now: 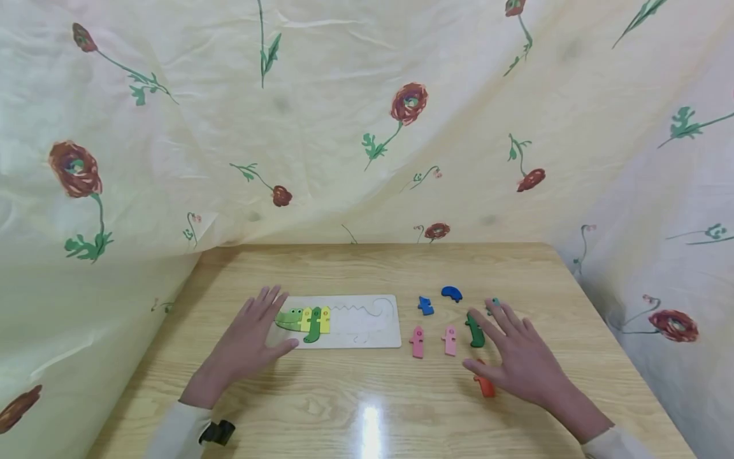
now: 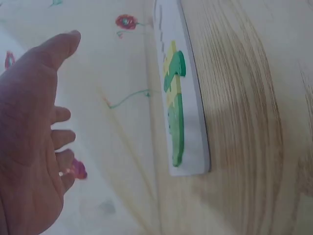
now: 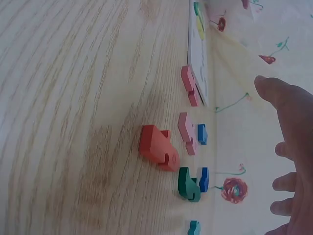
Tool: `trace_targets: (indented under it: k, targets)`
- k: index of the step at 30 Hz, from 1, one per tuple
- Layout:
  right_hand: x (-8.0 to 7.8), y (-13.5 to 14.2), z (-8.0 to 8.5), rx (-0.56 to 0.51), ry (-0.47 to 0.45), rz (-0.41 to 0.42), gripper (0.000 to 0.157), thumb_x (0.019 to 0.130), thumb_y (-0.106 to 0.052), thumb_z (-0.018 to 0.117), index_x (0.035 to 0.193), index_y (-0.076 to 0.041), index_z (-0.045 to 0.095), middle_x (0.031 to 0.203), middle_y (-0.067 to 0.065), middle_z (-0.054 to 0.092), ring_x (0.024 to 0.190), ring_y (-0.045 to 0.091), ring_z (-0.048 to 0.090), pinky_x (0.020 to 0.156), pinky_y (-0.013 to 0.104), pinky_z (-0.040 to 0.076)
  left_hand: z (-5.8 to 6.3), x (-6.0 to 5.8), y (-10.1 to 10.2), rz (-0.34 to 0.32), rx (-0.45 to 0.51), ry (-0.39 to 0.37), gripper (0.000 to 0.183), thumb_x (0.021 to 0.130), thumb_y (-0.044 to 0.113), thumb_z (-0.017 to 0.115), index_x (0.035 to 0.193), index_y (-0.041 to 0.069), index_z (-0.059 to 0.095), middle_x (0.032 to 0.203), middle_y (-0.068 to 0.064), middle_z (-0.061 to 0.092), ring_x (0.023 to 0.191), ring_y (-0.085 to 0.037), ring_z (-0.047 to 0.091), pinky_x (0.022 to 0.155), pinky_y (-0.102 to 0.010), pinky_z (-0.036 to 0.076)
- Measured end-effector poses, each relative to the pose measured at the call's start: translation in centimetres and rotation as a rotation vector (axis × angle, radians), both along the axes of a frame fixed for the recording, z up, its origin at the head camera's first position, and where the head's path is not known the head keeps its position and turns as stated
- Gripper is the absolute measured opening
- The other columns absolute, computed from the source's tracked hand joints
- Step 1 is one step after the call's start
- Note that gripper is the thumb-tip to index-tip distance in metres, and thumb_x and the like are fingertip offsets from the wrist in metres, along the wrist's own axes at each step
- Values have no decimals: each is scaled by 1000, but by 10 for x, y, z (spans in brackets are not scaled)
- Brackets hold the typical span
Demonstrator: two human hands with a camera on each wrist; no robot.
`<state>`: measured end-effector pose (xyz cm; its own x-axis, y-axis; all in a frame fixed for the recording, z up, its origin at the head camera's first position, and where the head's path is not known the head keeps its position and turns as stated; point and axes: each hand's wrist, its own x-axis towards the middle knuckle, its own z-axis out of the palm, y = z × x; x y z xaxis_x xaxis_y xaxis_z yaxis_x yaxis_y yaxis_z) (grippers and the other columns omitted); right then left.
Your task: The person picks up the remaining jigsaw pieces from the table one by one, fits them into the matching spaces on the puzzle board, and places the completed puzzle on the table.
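A white puzzle board (image 1: pixel 367 322) with a crocodile outline lies on the table. On its left part sit a green crocodile head piece (image 1: pixel 288 320), two yellow pieces (image 1: pixel 325 320) and a green leg piece (image 1: pixel 313 326). My left hand (image 1: pixel 243 338) hovers over the board's left end, fingers spread, holding nothing. Over the loose pieces at the right is my right hand (image 1: pixel 524 357), also spread and holding nothing. Beneath or beside it lie a red piece (image 3: pixel 157 148), a dark green piece (image 1: pixel 475 330) and a teal piece (image 3: pixel 194 228), partly hidden in the head view.
Between board and right hand lie a dark pink piece (image 1: pixel 418 343), a light pink piece (image 1: pixel 450 341), a small blue piece (image 1: pixel 425 306) and a curved blue piece (image 1: pixel 452 293). A flowered cloth (image 1: pixel 344 127) hangs behind the wooden table (image 1: pixel 321 408) and at both sides.
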<state>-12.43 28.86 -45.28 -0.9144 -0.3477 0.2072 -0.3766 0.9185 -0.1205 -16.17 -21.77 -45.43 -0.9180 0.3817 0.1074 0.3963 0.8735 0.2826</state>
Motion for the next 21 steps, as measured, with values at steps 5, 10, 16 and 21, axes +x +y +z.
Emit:
trace_targets:
  k: [5,10,16,21]
  targets:
    - [1,10,-1,-63,0,11,93,83,-65,74,157,-20,41,159,23,38,142,52,36,104,72,33,-3,-2,-9,9,77,-26,94,93,53,69,163,9,24,169,-13,22,156,-33,16,122,-56,15]
    - [1,17,1,-113,14,4,93,81,-62,78,156,-18,44,150,24,48,130,51,49,96,69,42,-9,-2,-17,16,141,-24,92,92,57,69,161,11,30,168,-11,24,155,-36,20,119,-61,18]
    - [4,25,-2,-198,-37,-11,87,81,-54,82,155,-26,45,141,20,54,124,46,53,85,69,48,-20,-4,-24,28,205,-23,89,91,53,73,159,10,36,166,-15,29,150,-42,28,114,-67,22]
    - [4,30,-10,-206,-52,10,83,82,-50,83,153,-23,49,134,19,58,119,44,56,84,68,49,-31,-5,-26,82,234,-58,86,89,46,78,158,11,38,162,-20,34,145,-47,33,108,-72,26]
